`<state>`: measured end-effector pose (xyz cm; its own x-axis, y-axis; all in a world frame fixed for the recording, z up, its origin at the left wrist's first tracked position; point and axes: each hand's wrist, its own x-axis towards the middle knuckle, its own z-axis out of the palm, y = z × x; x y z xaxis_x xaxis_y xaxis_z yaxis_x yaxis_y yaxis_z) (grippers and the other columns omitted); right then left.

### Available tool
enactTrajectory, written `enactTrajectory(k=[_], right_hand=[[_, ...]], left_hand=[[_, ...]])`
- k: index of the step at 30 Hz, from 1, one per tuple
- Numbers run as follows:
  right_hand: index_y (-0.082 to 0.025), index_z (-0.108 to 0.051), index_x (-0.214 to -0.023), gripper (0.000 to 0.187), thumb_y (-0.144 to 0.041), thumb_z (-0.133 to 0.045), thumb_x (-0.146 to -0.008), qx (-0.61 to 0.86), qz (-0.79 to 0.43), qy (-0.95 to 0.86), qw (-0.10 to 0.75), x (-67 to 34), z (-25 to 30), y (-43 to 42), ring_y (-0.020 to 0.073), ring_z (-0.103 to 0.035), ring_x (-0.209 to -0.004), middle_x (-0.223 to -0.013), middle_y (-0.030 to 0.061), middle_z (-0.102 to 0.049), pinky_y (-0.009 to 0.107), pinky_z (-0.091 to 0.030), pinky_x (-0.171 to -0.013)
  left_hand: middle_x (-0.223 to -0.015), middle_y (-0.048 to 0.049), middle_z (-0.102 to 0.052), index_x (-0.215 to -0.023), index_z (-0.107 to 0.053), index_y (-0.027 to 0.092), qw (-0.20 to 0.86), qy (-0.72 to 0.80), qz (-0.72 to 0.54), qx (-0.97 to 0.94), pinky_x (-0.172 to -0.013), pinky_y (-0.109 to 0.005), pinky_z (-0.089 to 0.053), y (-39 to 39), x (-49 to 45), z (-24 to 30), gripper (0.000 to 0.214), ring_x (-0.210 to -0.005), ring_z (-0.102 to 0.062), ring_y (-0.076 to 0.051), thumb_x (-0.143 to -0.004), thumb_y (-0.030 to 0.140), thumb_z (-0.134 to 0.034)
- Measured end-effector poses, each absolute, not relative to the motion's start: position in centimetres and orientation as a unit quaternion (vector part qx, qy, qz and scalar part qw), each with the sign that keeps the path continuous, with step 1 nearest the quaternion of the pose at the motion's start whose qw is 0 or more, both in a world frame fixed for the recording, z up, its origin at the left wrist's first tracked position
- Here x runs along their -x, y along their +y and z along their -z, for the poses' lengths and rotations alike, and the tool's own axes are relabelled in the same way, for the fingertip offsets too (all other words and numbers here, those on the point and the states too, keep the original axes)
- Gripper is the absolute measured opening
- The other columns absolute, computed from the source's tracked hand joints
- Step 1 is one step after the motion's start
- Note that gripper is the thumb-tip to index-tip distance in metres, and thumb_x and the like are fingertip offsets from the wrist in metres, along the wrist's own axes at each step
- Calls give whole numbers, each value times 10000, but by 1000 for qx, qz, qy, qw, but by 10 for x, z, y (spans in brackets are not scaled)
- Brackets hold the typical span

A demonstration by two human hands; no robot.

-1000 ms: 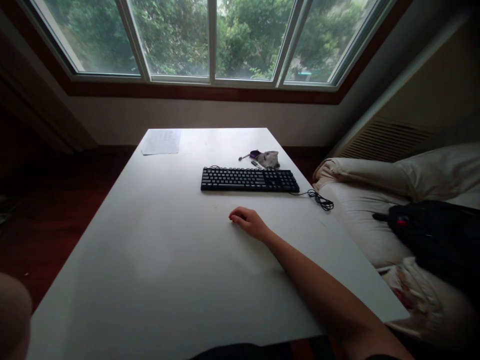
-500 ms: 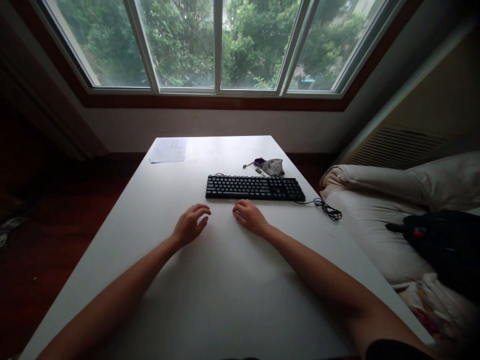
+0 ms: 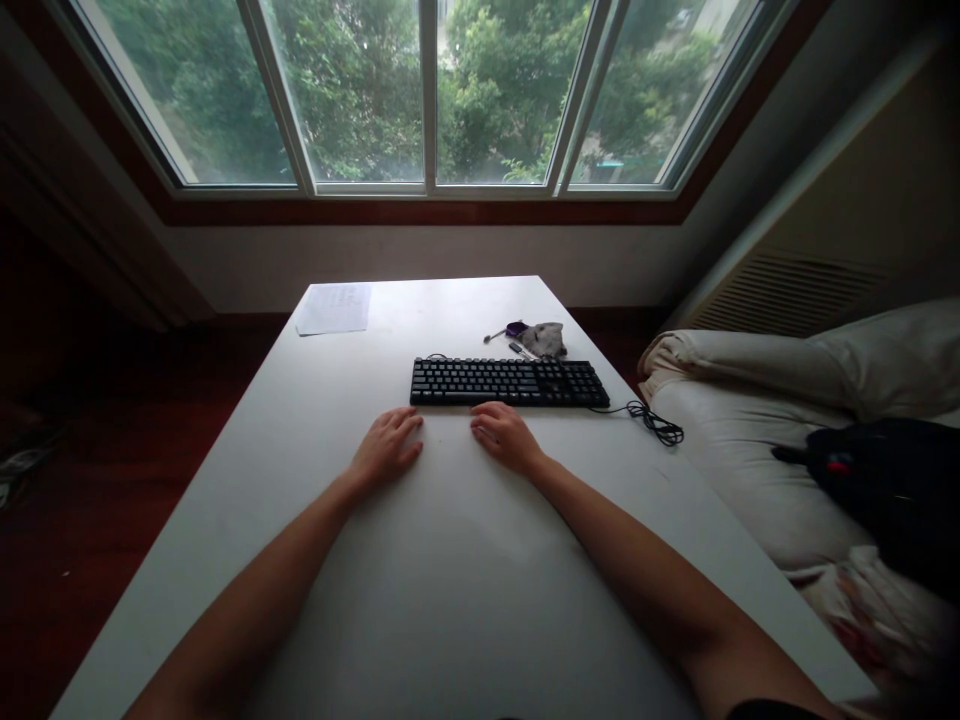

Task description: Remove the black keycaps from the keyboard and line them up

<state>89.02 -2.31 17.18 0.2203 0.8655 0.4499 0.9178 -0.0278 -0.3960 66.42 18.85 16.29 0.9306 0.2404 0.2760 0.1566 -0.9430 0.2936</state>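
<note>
A black keyboard (image 3: 510, 383) lies across the white table (image 3: 450, 560), its bundled cable (image 3: 655, 424) hanging toward the right edge. My left hand (image 3: 387, 447) rests palm down on the tabletop, just in front of the keyboard's left end, fingers apart and holding nothing. To its right, my right hand (image 3: 505, 436) lies close to the keyboard's front edge with fingers loosely bent and nothing seen in them. Whether its fingertips touch the keyboard I cannot tell.
Behind the keyboard sit a grey cloth pouch (image 3: 545, 339), a purple item (image 3: 516, 328) and pen-like things. Sheets of paper (image 3: 334, 308) lie at the far left corner. A cream sofa (image 3: 735, 450) with a dark bag (image 3: 885, 490) borders the right side; a window (image 3: 431, 100) is ahead.
My left hand has lowered from a curled, raised pose to lie flat on the table. My right hand has shifted slightly. The view has tilted up a little.
</note>
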Motion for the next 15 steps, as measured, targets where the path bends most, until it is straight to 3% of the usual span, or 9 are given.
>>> enactTrajectory(k=[3,6,9,12,15], right_hand=[[-232,-701,-948,184,-312,-537,-966,784,153,-475,370,-936,-185,-35,290,-572,-1204,-1212,108,-681,497,-406,-1094],[-220,-671,-1064,266,-379,-481,-964,859,223,-272,372,-1000,-190,-59,300,-555,-1235,-1235,125,-660,508,-394,-1119],[-353,-610,-1225,340,-482,-485,-936,921,128,-138,341,-1049,-184,-80,321,-552,-1279,-1321,79,-625,544,-433,-1085],[-379,-568,-1310,440,-548,-515,-907,945,32,-105,308,-1067,-174,-89,350,-583,-1270,-1341,87,-625,566,-463,-1048],[-396,-546,-1355,512,-638,-453,-914,947,11,-157,281,-1063,-172,-90,373,-620,-1227,-1305,98,-661,611,-472,-1009]], left_hand=[[-1479,-117,-541,-1373,-585,222,150,138,-181,-962,-1202,-502,-356,202,-661,-156,444,-1374,-481,-299,-951,356,-550],[-1442,-129,-578,-1411,-549,201,184,174,-211,-944,-1188,-496,-378,217,-661,-148,488,-1353,-510,-294,-951,365,-547],[-1419,-133,-604,-1425,-540,190,228,198,-224,-927,-1176,-494,-392,227,-669,-144,526,-1336,-533,-298,-943,399,-561],[-1390,-145,-631,-1434,-532,180,286,223,-223,-905,-1154,-504,-408,230,-685,-149,556,-1315,-560,-308,-928,406,-580],[-1320,-132,-678,-1419,-537,196,360,244,-234,-870,-1105,-494,-451,229,-706,-159,542,-1254,-613,-299,-915,386,-589]])
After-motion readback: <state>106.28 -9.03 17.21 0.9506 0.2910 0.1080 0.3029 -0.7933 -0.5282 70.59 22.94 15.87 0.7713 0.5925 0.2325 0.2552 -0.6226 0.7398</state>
